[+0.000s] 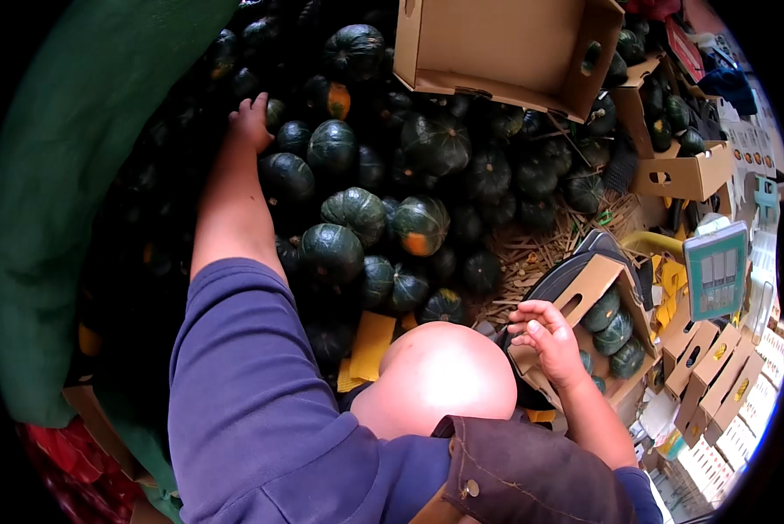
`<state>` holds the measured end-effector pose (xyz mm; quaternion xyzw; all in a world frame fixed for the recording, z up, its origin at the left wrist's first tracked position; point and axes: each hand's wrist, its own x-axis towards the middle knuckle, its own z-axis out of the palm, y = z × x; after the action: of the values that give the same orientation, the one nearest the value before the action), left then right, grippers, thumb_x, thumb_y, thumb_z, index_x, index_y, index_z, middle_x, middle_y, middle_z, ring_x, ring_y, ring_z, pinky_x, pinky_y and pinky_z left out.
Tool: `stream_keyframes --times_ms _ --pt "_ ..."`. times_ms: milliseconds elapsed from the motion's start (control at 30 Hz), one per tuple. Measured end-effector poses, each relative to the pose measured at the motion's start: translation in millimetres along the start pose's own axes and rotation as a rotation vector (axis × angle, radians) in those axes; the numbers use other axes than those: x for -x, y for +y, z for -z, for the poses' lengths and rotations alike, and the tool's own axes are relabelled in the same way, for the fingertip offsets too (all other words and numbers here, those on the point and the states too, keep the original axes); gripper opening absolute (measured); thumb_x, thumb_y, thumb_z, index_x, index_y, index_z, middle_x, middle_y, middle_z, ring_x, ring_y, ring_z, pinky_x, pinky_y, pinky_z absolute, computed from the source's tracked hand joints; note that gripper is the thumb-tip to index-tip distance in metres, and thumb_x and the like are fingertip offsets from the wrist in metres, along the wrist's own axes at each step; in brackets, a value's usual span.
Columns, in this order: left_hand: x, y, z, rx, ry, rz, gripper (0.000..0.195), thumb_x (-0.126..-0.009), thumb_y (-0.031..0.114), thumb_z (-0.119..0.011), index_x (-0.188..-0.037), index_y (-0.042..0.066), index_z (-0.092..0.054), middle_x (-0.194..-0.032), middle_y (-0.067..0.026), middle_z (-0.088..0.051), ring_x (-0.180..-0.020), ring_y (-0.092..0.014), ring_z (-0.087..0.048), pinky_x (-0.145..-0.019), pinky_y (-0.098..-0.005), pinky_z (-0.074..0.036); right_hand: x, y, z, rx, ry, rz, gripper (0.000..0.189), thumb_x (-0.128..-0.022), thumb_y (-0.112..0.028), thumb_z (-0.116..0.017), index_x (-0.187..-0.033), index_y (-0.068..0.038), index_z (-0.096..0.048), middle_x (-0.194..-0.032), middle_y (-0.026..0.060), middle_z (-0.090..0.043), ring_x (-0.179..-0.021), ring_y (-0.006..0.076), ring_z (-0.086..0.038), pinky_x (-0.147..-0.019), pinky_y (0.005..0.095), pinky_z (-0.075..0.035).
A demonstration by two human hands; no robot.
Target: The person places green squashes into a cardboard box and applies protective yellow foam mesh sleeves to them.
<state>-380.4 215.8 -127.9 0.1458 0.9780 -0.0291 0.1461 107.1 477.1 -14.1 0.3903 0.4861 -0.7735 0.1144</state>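
My left hand [251, 123] reaches out over a dark heap of kabocha squashes, its fingers apart. It is beside a small green squash [275, 114] and seems to touch it; the palm is hidden. Just right of that lie a round squash [294, 137] and a striped one [332, 145]. My right hand [549, 340] is raised with loosely bent fingers and nothing in them. It overlaps the near side of a tilted cardboard box [592, 288], which holds several green squashes [613, 333].
An upturned-edge cardboard tray [497, 46] rests over the heap at the top. Another cardboard box [683, 173] with squashes stands at right. A digital scale display [715, 270] rises above several cardboard boxes [706, 373]. Green fabric [58, 216] curves along the left; straw-like shreds [529, 255] cover the floor.
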Motion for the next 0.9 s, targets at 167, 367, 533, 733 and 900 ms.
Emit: stream_keyframes --times_ms 167,367,533,733,900 --pt "1 -21 -11 -0.091 0.244 -0.245 0.077 -0.070 0.016 -0.070 -0.135 0.029 -0.030 -0.137 -0.0081 -0.036 -0.120 -0.032 -0.040 -0.093 -0.0441 -0.043 -15 -6 -5 0.038 -0.030 -0.008 0.038 -0.087 -0.024 -0.058 -0.116 -0.002 -0.048 -0.107 0.0095 -0.057 -0.094 0.0165 -0.056 -0.079 0.0292 -0.048" --pt "-8 -48 -20 1.053 0.488 0.107 0.059 -0.076 0.033 -0.065 -0.127 0.012 -0.043 -0.116 -0.0145 -0.054 -0.101 -0.029 -0.055 -0.086 -0.0394 -0.045 -29 -13 -11 0.080 -0.071 -0.025 0.038 -0.086 -0.020 -0.059 -0.117 -0.002 -0.047 -0.108 0.0099 -0.056 -0.094 0.0162 -0.056 -0.080 0.0292 -0.047" --pt "-24 -35 3 0.791 0.458 -0.084 0.043 -0.080 0.034 -0.056 -0.114 0.007 -0.054 -0.112 -0.0176 -0.058 -0.102 -0.031 -0.056 -0.084 -0.0396 -0.045 -34 -14 -12 0.078 -0.053 -0.035 0.038 -0.086 -0.020 -0.059 -0.117 -0.001 -0.047 -0.108 0.0101 -0.057 -0.094 0.0163 -0.056 -0.080 0.0292 -0.047" --pt "-73 61 32 0.331 0.043 0.391 0.083 -0.071 0.055 -0.062 -0.135 0.013 -0.030 -0.130 -0.0244 -0.040 -0.115 -0.038 -0.048 -0.096 -0.0457 -0.039 -41 -15 -18 0.112 -0.085 -0.089 0.036 -0.086 -0.018 -0.059 -0.117 -0.003 -0.048 -0.108 0.0095 -0.057 -0.096 0.0171 -0.057 -0.080 0.0291 -0.046" --pt "-79 87 22 0.439 0.111 0.492 0.089 -0.067 0.059 -0.064 -0.137 0.019 -0.025 -0.133 -0.0278 -0.025 -0.113 -0.045 -0.045 -0.093 -0.0494 -0.040 -44 -22 -13 0.110 -0.057 -0.085 0.036 -0.086 -0.019 -0.059 -0.117 -0.003 -0.048 -0.108 0.0092 -0.057 -0.096 0.0167 -0.057 -0.081 0.0291 -0.046"
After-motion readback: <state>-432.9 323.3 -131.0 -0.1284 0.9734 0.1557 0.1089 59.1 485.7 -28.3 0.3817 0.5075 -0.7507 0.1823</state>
